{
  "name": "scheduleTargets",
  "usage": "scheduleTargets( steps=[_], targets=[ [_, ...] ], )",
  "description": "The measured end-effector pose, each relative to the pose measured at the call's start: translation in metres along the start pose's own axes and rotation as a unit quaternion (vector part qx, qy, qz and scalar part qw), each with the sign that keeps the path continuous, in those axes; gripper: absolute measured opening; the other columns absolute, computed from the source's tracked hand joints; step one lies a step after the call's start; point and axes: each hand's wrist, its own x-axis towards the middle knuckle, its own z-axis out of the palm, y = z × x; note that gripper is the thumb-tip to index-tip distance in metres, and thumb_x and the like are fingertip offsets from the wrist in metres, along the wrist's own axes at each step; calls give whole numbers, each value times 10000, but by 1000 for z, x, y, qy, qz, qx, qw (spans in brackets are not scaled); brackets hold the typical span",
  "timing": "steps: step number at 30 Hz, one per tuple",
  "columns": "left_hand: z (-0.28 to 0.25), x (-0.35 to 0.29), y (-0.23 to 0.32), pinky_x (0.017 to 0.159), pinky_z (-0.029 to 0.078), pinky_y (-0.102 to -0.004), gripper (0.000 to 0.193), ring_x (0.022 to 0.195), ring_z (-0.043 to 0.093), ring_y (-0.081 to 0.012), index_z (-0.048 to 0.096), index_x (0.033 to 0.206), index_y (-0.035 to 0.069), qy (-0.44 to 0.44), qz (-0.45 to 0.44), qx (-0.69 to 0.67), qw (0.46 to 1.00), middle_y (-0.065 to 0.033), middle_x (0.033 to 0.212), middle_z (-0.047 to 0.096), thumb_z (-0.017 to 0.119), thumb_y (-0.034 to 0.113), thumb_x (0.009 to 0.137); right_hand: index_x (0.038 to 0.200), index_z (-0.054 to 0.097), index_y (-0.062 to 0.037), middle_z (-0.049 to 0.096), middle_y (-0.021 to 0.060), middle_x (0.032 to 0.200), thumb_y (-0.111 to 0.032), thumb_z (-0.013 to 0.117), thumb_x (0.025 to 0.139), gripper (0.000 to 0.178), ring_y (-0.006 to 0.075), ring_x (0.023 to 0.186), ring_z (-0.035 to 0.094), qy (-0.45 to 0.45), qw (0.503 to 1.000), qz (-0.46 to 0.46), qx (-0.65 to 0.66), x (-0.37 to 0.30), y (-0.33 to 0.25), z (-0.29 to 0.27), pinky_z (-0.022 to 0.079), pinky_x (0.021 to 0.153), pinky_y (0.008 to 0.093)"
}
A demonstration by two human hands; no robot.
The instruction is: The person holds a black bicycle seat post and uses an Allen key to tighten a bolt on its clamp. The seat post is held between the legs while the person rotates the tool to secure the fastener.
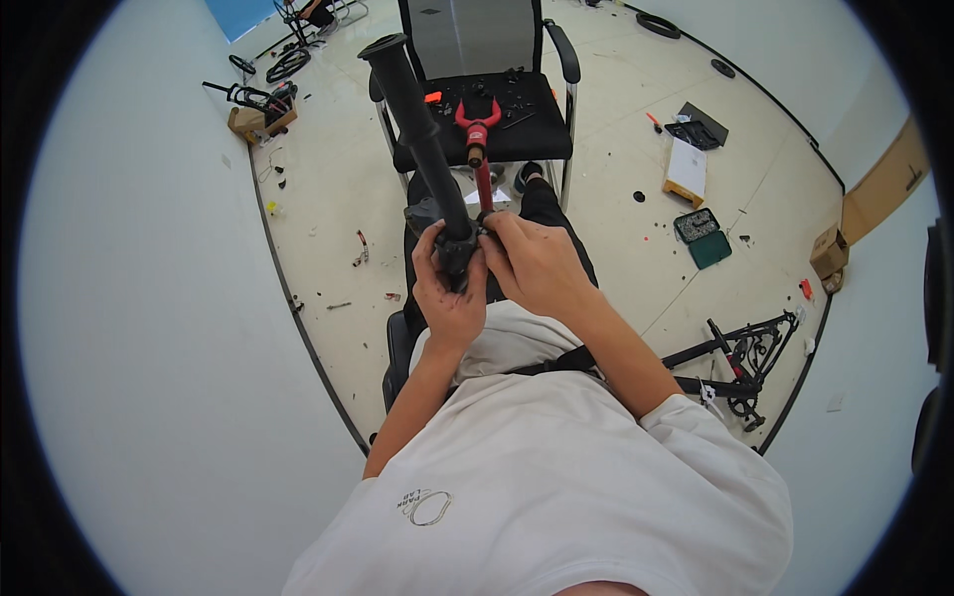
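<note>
From where I stand, the nearest work is at the seated person's lap: a long black tube [429, 164] with a flanged far end, its near end set in a dark, chunky fitting [454, 248]. The left hand [449, 303] is the closer one, cupped under the fitting with thumb and fingers closed around its sides. The right hand [542, 260] comes in from the right, fingers bent and fingertips gathered at the fitting's right edge; whether they pinch some small part I can't tell. The tube's long axis runs away from the fingers, leaning left.

Just right of it, a slim red shaft [484, 187] reaches down to the right fingertips. Beyond, a red two-pronged fork [478, 121] shows against the black-seated office chair [545, 141], whose front edge and armrests bound the far side. There's more room sideways, over the pale tiled floor [621, 228].
</note>
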Motion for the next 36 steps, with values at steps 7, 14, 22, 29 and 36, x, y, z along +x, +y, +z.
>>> scheduleTargets(
  steps=[7, 14, 22, 29, 36],
  targets=[
    [-4, 2, 5, 846, 481, -256, 488, 962, 608, -147, 353, 1353, -30, -23, -12, -2, 1000, -132, 1104, 595, 574, -25, 918, 848, 543, -12, 543, 117, 593, -138, 560, 936, 154, 295, 516, 564, -11, 993, 91, 81, 0, -6, 13, 410, 458, 379],
    [-2, 1, 0, 731, 490, -211, 517, 822, 618, -101, 388, 1345, -23, -4, -13, -22, 1000, -110, 959, 645, 644, 22, 897, 842, 572, -17, 562, 123, 595, -147, 548, 938, 164, 301, 532, 581, -5, 986, 133, 103, 0, -5, 17, 424, 473, 378],
    [-6, -2, -5, 764, 477, -203, 512, 854, 602, -95, 373, 1362, -31, -3, -44, -68, 997, -103, 986, 630, 617, 36, 917, 904, 548, -21, 595, 80, 662, -144, 606, 905, 136, 272, 539, 592, 17, 998, 32, 51, 5, -11, 1, 433, 476, 360],
    [-8, -5, -5, 807, 476, -231, 538, 895, 601, -123, 328, 1385, -45, -19, 4, -49, 999, -118, 1055, 607, 588, 17, 918, 830, 517, -34, 537, 69, 613, -128, 615, 900, 153, 244, 493, 550, 26, 999, 24, 15, -2, -11, 10, 391, 430, 340],
    [-9, -10, -4, 910, 432, -277, 563, 1006, 548, -156, 237, 1411, -5, -38, 74, -97, 992, -133, 1157, 546, 531, 5, 930, 776, 497, -43, 478, 85, 538, -106, 595, 893, 165, 262, 451, 517, 26, 991, 71, 115, -4, -25, 5, 371, 430, 351]
  ],
)
